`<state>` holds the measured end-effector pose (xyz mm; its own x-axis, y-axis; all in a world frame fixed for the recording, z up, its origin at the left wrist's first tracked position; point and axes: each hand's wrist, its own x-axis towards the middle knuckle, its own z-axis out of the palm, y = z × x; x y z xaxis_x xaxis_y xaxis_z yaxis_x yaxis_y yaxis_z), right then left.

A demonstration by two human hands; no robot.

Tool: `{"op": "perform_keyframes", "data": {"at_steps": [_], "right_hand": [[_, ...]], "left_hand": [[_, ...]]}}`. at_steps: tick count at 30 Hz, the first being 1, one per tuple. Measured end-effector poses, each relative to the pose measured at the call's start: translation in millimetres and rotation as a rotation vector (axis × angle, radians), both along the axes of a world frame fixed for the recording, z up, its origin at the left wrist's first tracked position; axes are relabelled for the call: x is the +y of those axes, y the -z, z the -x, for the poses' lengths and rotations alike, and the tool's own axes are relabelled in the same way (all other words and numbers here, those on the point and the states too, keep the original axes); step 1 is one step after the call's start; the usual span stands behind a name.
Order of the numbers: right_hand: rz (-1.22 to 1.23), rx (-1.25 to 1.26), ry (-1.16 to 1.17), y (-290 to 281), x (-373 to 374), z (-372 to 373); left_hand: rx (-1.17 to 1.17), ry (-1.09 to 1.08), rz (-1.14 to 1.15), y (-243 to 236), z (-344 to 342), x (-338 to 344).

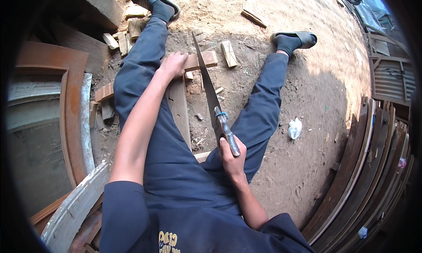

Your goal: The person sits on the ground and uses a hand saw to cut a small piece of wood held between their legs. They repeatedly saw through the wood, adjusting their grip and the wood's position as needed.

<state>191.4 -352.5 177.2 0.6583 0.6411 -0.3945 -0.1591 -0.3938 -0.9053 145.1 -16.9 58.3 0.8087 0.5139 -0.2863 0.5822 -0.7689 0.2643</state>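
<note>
Left hand (173, 65): fingers clamp board (209, 59)
Right hand (232, 157): fingers clamp saw (212, 100)
Edge: blade (205, 71) crosses board
Room: dirt (237, 88) right of blade

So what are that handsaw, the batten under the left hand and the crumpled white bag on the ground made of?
Saw blade: probably steel, thin, dark and dull grey.
Handle: mottled and shiny, perhaps worn wood or plastic; I can't tell.
Batten: wood, apparently unfinished, matte brown with squared edges.
White bag: likely thin plastic, creased with bright highlights.
</note>
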Motion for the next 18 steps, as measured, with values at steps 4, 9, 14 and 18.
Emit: {"op": "perform_keyframes", "data": {"at_steps": [4, 9, 14, 18], "right_hand": [[0.006, -0.083, -0.077, -8.2, 12.7, -5.6], [0.039, -0.291, -0.175, -19.4, 19.3, 3.5], [0.079, -0.346, -0.241, -37.7, -3.4, 18.7], [0.130, -0.322, -0.238, -38.2, 5.3, 13.0]], "left_hand": [[-0.069, 0.029, 0.003, 8.2, 0.1, 9.3], [-0.150, -0.030, -0.113, 30.8, 9.3, -5.2], [-0.174, -0.111, -0.264, 28.6, 1.4, -19.0], [-0.230, -0.122, -0.241, 33.5, 2.2, -18.7]]}}
